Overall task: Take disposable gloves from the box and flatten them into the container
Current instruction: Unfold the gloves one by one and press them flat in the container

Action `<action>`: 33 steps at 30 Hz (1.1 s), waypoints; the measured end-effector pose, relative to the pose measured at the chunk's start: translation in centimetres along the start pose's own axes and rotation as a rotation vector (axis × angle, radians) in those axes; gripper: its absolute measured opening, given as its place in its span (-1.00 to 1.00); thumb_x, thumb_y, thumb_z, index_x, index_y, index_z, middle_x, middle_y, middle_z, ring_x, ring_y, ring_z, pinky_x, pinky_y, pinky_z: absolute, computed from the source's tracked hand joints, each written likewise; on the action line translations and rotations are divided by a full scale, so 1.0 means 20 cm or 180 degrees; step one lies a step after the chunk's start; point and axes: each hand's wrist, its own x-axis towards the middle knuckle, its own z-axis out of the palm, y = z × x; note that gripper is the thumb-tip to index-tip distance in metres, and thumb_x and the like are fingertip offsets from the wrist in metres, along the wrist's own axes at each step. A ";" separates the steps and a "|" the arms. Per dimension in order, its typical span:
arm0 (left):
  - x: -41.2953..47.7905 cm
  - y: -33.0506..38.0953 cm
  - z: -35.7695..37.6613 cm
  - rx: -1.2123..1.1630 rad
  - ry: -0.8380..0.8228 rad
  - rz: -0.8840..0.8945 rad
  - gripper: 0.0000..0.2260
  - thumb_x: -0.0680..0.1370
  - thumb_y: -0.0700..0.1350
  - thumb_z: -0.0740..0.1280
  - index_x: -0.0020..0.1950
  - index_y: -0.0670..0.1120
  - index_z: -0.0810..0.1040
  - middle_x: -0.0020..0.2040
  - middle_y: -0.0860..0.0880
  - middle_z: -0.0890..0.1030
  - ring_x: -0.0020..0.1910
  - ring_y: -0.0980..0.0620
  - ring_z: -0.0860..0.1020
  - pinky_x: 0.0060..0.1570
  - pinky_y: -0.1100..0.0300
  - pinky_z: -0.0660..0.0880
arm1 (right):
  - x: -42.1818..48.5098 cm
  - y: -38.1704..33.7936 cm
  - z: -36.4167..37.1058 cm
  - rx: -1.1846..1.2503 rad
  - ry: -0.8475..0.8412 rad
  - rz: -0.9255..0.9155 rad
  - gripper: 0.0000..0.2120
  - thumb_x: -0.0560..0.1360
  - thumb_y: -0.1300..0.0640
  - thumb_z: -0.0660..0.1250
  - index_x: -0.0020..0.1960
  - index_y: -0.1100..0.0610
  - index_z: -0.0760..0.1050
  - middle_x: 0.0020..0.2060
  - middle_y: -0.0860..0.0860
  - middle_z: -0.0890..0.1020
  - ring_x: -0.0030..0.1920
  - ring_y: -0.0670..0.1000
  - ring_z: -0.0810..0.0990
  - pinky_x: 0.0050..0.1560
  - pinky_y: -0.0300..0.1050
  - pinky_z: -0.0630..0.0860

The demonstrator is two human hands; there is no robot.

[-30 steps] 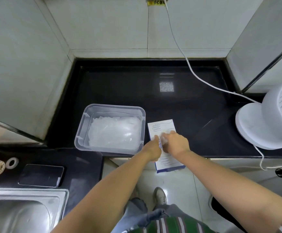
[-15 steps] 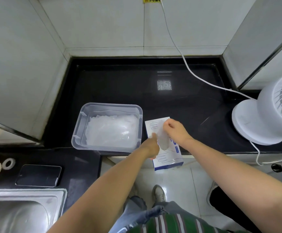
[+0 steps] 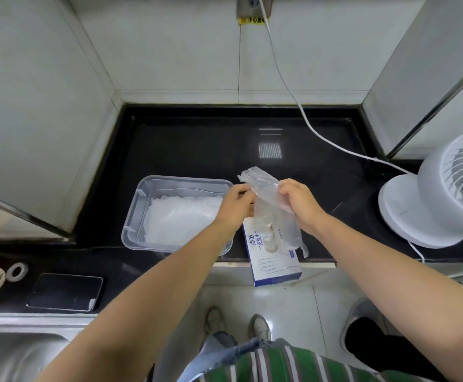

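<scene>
The disposable glove (image 3: 271, 213), clear and crumpled, hangs in the air just right of the container (image 3: 133, 216), its lower end trailing over the glove box (image 3: 274, 266). That box lies flat just beside the container's right wall, its near end jutting past the front edge of the black counter (image 3: 197, 150). Above it, the left hand (image 3: 236, 206) pinches the glove's upper left edge over the container's right rim, while the right hand (image 3: 298, 205) has its fingers curled round the upper right edge, so the film is held between the two. Inside the container a pale stack of gloves (image 3: 180, 219) lies flat across the bottom. Well to the right of the container stands a white fan (image 3: 429, 202). A white cable (image 3: 285, 86) runs from beside the fan across the counter behind the container and up the tiled wall to a socket (image 3: 253, 6).
</scene>
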 end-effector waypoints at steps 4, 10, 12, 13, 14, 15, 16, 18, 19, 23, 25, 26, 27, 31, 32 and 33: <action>0.00 0.02 -0.18 -0.0525 -0.0609 -0.0154 -0.50 0.51 0.18 0.36 0.34 -0.07 0.45 0.24 -0.14 0.56 0.17 -0.06 0.60 0.25 -0.02 0.51 | -0.02 -0.03 0.08 -0.0189 -0.0493 0.0148 -0.85 0.58 0.27 0.18 -0.01 0.24 0.53 -0.33 0.06 0.45 -0.38 -0.12 0.41 -0.40 -0.27 0.33; 0.01 0.02 -0.31 -0.1092 -0.0204 -0.0252 -0.68 0.61 0.08 0.26 0.25 -0.07 0.53 0.13 -0.10 0.65 0.10 -0.04 0.64 0.13 0.09 0.57 | 0.00 -0.04 0.22 -0.0339 -0.0253 -0.0455 -0.79 0.53 0.38 0.29 -0.18 0.12 0.54 -0.36 -0.03 0.53 -0.37 -0.14 0.47 -0.32 -0.33 0.43; 0.02 0.03 -0.33 -0.0744 0.0262 -0.0429 -0.86 0.57 -0.04 0.34 0.04 -0.09 0.59 -0.03 -0.08 0.66 -0.05 -0.01 0.64 -0.05 0.22 0.59 | 0.01 -0.05 0.22 -0.0509 -0.0372 -0.0568 -0.84 0.53 0.34 0.33 -0.15 0.11 0.54 -0.41 -0.03 0.50 -0.39 -0.16 0.44 -0.27 -0.38 0.44; 0.01 0.02 -0.35 -0.0664 0.0417 -0.0463 -0.93 0.56 -0.11 0.35 -0.07 -0.10 0.58 -0.11 -0.07 0.64 -0.11 0.01 0.62 -0.16 0.28 0.58 | 0.01 -0.04 0.23 -0.0550 -0.0456 -0.0603 -0.86 0.54 0.32 0.34 -0.14 0.12 0.53 -0.41 0.01 0.50 -0.38 -0.13 0.44 -0.24 -0.36 0.45; 0.01 0.02 -0.36 -0.0714 0.0482 -0.0430 -0.92 0.56 -0.13 0.34 -0.11 -0.08 0.58 -0.13 -0.04 0.63 -0.13 0.03 0.60 -0.20 0.32 0.56 | 0.02 -0.05 0.24 -0.0554 -0.0525 -0.0603 -0.88 0.54 0.30 0.35 -0.12 0.12 0.53 -0.38 0.05 0.52 -0.35 -0.10 0.45 -0.22 -0.32 0.46; 0.01 0.00 -0.39 -0.0850 0.0415 -0.0388 -0.93 0.57 -0.09 0.34 -0.08 -0.04 0.59 -0.08 -0.02 0.64 -0.08 0.06 0.60 -0.13 0.31 0.56 | 0.02 -0.05 0.24 -0.0538 -0.0553 -0.0555 -0.91 0.54 0.28 0.36 -0.11 0.13 0.53 -0.34 0.08 0.54 -0.32 -0.06 0.47 -0.20 -0.27 0.46; 0.01 -0.01 -0.41 -0.0837 0.0290 -0.0331 -0.89 0.56 0.00 0.34 0.03 0.00 0.59 0.03 0.01 0.64 0.02 0.07 0.60 0.01 0.25 0.55 | 0.02 -0.05 0.25 -0.0502 -0.0568 -0.0483 -0.94 0.55 0.25 0.35 -0.09 0.14 0.54 -0.32 0.09 0.54 -0.30 -0.04 0.47 -0.20 -0.23 0.44; 0.01 -0.05 -0.45 0.0316 0.0063 -0.0130 -0.71 0.56 0.10 0.33 0.26 0.08 0.51 0.22 0.10 0.55 0.15 0.11 0.52 0.26 0.15 0.44 | 0.03 -0.05 0.28 -0.0466 -0.0572 -0.0396 -0.91 0.57 0.19 0.33 -0.07 0.20 0.57 -0.30 0.09 0.51 -0.31 -0.03 0.43 -0.22 -0.17 0.40; 0.00 -0.06 -0.46 0.1373 0.0043 0.0033 -0.67 0.58 0.07 0.33 0.33 0.07 0.45 0.23 0.11 0.50 0.14 0.14 0.48 0.26 0.19 0.40 | 0.03 -0.05 0.30 -0.0485 -0.0575 -0.0396 -0.87 0.57 0.18 0.31 -0.06 0.24 0.57 -0.28 0.11 0.51 -0.30 -0.02 0.43 -0.20 -0.15 0.40; 0.00 -0.05 -0.47 0.1792 -0.0026 0.0151 -0.73 0.58 -0.04 0.35 0.26 -0.03 0.48 0.16 -0.03 0.55 0.09 0.03 0.54 0.20 0.15 0.48 | 0.04 -0.06 0.35 -0.0539 -0.0744 -0.0430 -0.74 0.54 0.21 0.23 -0.17 0.42 0.42 -0.27 0.14 0.42 -0.21 0.09 0.35 -0.10 -0.03 0.34; -0.02 -0.03 -0.49 0.0072 -0.0178 -0.0365 -0.71 0.53 0.04 0.40 0.18 -0.06 0.56 0.15 -0.06 0.59 0.15 -0.03 0.55 0.25 0.06 0.48 | 0.04 -0.07 0.37 -0.0535 -0.0925 -0.0326 -0.71 0.48 0.15 0.22 -0.21 0.41 0.39 -0.26 0.13 0.40 -0.20 0.10 0.32 -0.07 -0.01 0.31; -0.02 -0.03 -0.50 -0.0612 -0.0156 -0.0539 -0.68 0.50 0.07 0.42 0.15 -0.08 0.58 0.12 -0.08 0.61 0.16 -0.06 0.56 0.22 0.06 0.50 | 0.05 -0.08 0.38 -0.0556 -0.0989 -0.0233 -0.71 0.46 0.11 0.22 -0.21 0.37 0.43 -0.25 0.13 0.40 -0.19 0.11 0.32 -0.07 -0.01 0.30; 0.00 -0.03 -0.49 -0.0843 -0.0009 -0.0558 -0.70 0.49 0.04 0.43 0.11 -0.12 0.58 0.05 -0.08 0.62 0.12 -0.05 0.57 0.13 0.14 0.53 | 0.05 -0.08 0.39 -0.0550 -0.1048 -0.0131 -0.72 0.46 0.07 0.22 -0.19 0.31 0.48 -0.24 0.14 0.42 -0.18 0.13 0.33 -0.08 0.00 0.30; 0.02 -0.01 -0.48 0.0159 0.1196 -0.0164 -0.92 0.61 -0.10 0.28 0.02 -0.09 0.49 -0.14 -0.06 0.54 -0.18 0.03 0.52 -0.21 0.30 0.47 | 0.05 -0.12 0.44 -0.0209 -0.1143 0.0218 -0.54 0.65 -0.20 0.04 0.15 0.09 0.57 -0.04 0.05 0.62 -0.01 0.03 0.58 0.13 -0.06 0.48; 0.02 -0.01 -0.49 0.0488 0.1379 0.0006 -0.93 0.61 -0.09 0.26 0.02 -0.08 0.48 -0.15 -0.06 0.53 -0.25 0.05 0.52 -0.27 0.31 0.45 | 0.05 -0.12 0.44 -0.0107 -0.1194 0.0192 -0.49 0.62 -0.28 0.00 0.25 0.02 0.51 0.02 -0.01 0.63 0.04 -0.03 0.61 0.19 -0.08 0.48; 0.01 -0.01 -0.50 0.0767 0.1458 0.0121 -0.91 0.62 -0.07 0.24 0.05 -0.06 0.46 -0.16 -0.05 0.53 -0.29 0.07 0.51 -0.33 0.33 0.43 | 0.06 -0.13 0.44 -0.0019 -0.1259 0.0158 -0.45 0.58 -0.35 0.01 0.33 -0.02 0.43 0.09 -0.04 0.62 0.10 -0.06 0.60 0.23 -0.09 0.49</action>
